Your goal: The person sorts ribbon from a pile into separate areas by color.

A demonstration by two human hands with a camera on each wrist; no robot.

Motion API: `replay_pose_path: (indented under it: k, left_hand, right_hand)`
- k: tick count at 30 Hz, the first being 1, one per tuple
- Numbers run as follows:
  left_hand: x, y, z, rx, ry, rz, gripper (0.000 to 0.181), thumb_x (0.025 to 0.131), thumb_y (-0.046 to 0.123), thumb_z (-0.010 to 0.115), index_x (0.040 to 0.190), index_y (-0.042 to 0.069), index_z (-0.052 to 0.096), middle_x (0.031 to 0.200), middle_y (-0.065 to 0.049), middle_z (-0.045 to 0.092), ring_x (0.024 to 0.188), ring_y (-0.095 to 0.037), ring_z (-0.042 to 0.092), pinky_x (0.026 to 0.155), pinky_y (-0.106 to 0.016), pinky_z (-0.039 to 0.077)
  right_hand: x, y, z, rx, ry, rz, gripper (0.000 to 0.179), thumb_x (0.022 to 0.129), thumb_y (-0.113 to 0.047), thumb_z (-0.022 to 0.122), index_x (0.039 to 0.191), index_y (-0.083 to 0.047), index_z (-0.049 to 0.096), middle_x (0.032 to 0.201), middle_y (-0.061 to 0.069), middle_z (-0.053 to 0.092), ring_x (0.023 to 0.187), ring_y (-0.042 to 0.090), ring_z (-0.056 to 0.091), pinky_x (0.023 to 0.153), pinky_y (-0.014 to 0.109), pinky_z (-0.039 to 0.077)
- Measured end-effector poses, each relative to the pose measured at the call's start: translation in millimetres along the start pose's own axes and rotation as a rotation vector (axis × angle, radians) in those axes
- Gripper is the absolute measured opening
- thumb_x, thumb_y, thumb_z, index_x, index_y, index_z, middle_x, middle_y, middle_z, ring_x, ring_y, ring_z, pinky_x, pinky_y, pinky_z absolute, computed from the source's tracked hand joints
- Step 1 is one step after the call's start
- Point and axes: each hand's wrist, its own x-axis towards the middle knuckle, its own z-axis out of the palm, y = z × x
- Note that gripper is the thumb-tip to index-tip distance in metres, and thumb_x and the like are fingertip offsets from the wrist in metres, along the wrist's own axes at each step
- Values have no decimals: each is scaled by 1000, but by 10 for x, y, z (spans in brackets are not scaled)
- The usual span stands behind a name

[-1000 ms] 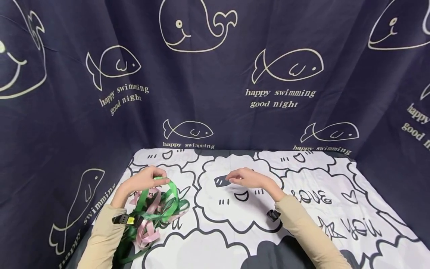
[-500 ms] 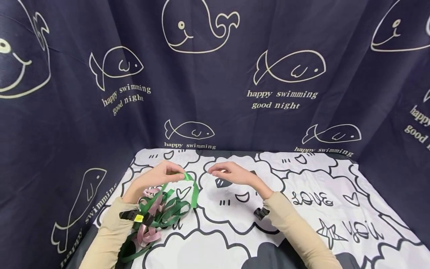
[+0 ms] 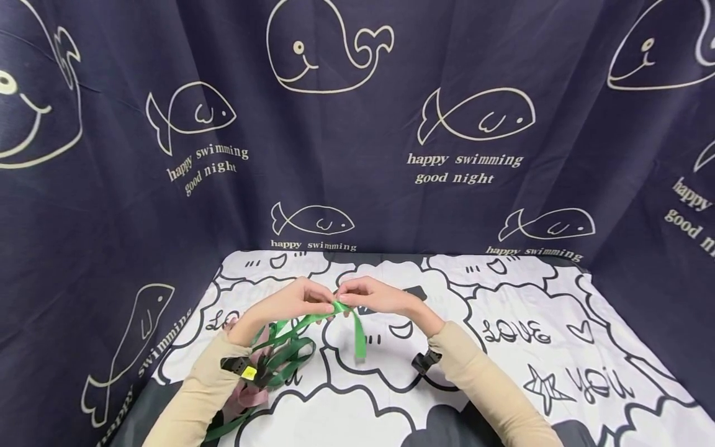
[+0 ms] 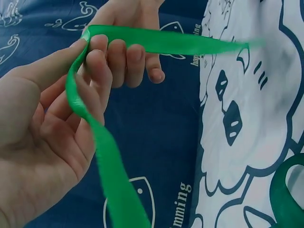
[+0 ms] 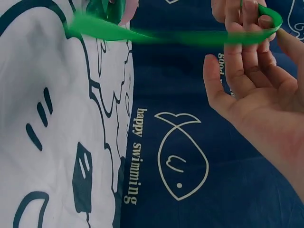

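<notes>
A bright green satin ribbon (image 3: 359, 338) is held up between my two hands, above the middle of the cloth. My left hand (image 3: 293, 301) pinches it between thumb and fingers, and a length runs back from there toward the heap. Facing it, my right hand (image 3: 382, 297) has its thumb and fingertips on the same spot, pinching the ribbon. The short free end hangs down below the right fingers. In the left wrist view the ribbon (image 4: 109, 166) folds over the left fingertips. From the right wrist, the ribbon (image 5: 190, 38) crosses the fingers near the thumb.
A loose heap of dark green ribbons (image 3: 290, 360) and pink ribbons (image 3: 251, 397) lies at left, partly under the left forearm. White cloth with black cloud drawings (image 3: 329, 416) covers the table. A navy curtain (image 3: 380, 186) stands behind and at both sides.
My left hand has moved right, drawing the green ribbon out of the heap. My right hand has shifted left to meet it and now pinches the ribbon too.
</notes>
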Motion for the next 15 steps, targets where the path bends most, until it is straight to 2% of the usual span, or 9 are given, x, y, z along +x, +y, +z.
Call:
replay_pose_path:
  k: [3,7,9,13,15]
  left_hand:
    - [-11,5,14,-6,22,-24,15,94,12,61,100,2,70,75,-1,62,59,-5,48,54,-20,40]
    - [-54,-9,20,4,37,-72,15,94,13,62,100,3,70,74,1,63,57,-7,50,52,-20,40]
    - [-78,-23,16,11,39,-83,15,93,13,63,101,3,70,72,-2,63,56,-7,51,52,-20,40]
    - [-147,-66,-10,15,27,-83,15,92,12,64,100,0,69,70,-16,62,55,-9,49,51,-19,38]
    - [-194,-87,-29,6,19,-84,16,92,11,63,99,-2,69,73,-17,63,58,-8,50,52,-19,39]
  right_hand:
    - [-41,27,-35,-10,5,19,20,101,-16,49,96,-1,62,80,1,52,74,11,50,71,24,45]
    - [-127,63,-110,-23,4,49,18,99,-16,53,93,-3,63,74,5,50,66,13,47,62,25,44]
    - [-178,76,-159,-32,6,59,17,98,-16,54,94,-3,63,72,6,50,63,15,46,59,26,43]
    - [-281,79,-268,-66,16,74,16,98,-15,55,96,-3,65,72,2,50,62,12,43,60,22,39]
    - [-332,70,-323,-72,28,88,16,98,-15,55,97,-3,65,73,0,49,62,9,41,60,23,37]
